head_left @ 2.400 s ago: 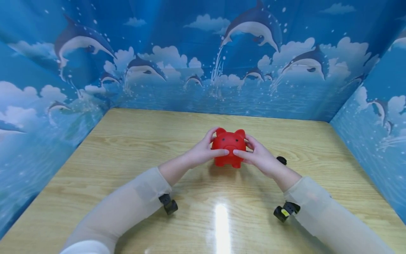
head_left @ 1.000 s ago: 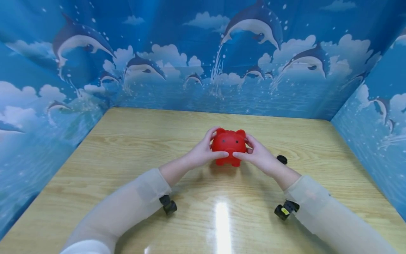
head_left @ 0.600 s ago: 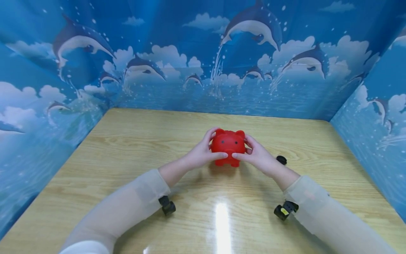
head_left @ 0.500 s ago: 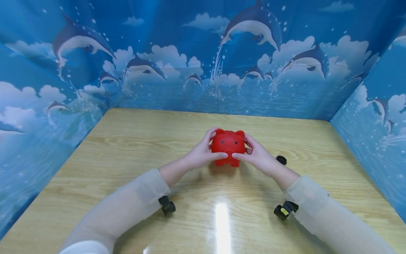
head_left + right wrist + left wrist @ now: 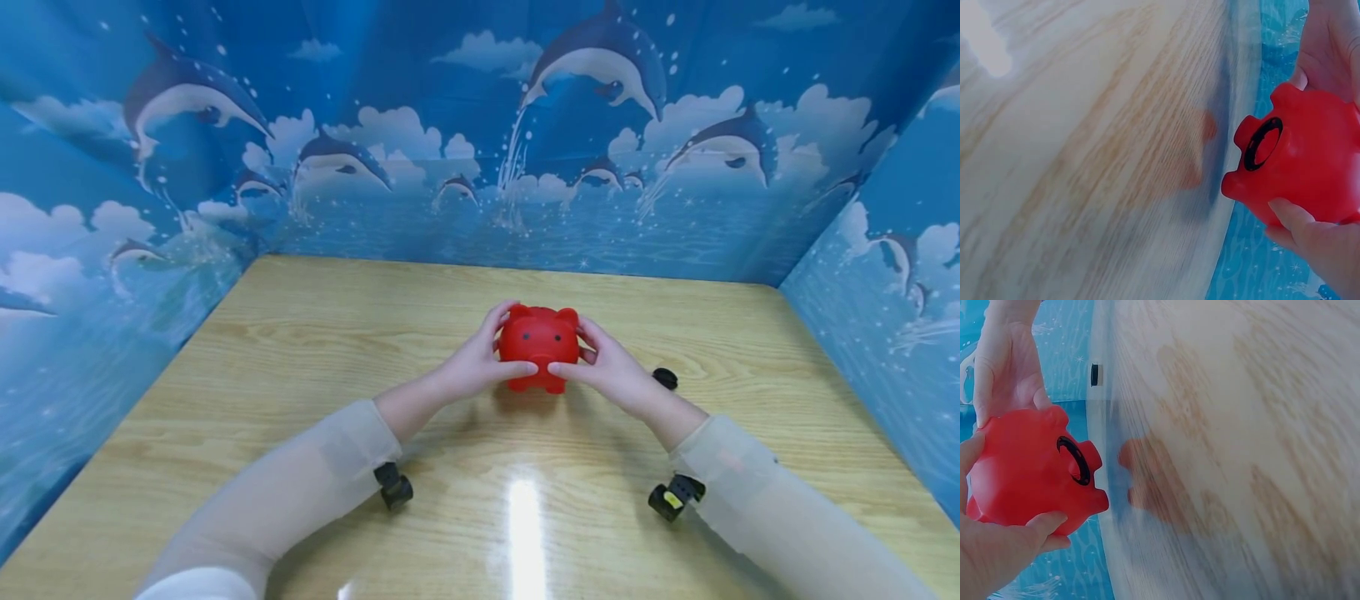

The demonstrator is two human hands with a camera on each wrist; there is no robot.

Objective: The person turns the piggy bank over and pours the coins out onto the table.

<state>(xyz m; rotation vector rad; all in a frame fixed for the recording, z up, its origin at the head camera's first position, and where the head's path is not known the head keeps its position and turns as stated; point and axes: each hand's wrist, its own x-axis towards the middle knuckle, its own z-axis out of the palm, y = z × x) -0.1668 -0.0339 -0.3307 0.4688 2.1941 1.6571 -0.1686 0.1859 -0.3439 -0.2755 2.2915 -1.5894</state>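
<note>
A red piggy bank (image 5: 538,337) with small black eyes faces me, held just above the wooden table. My left hand (image 5: 480,358) grips one side of it and my right hand (image 5: 606,367) the other. Both thumbs lie across its front by the snout, while the other fingers go round its sides and are partly hidden. From below, the left wrist view shows a black ring (image 5: 1075,461) set in the piggy bank's belly between its feet. In the right wrist view the middle of that black ring (image 5: 1264,144) looks red.
A small round black piece (image 5: 664,378) lies on the table (image 5: 360,333) behind my right wrist. Blue dolphin-print cloth (image 5: 480,150) walls the back and sides. Black wrist cameras (image 5: 393,486) hang under both forearms.
The piggy bank has tipped slightly forward over the last couple of seconds, its snout and the thumbs a little lower. Both hands keep their hold. The black piece stays put.
</note>
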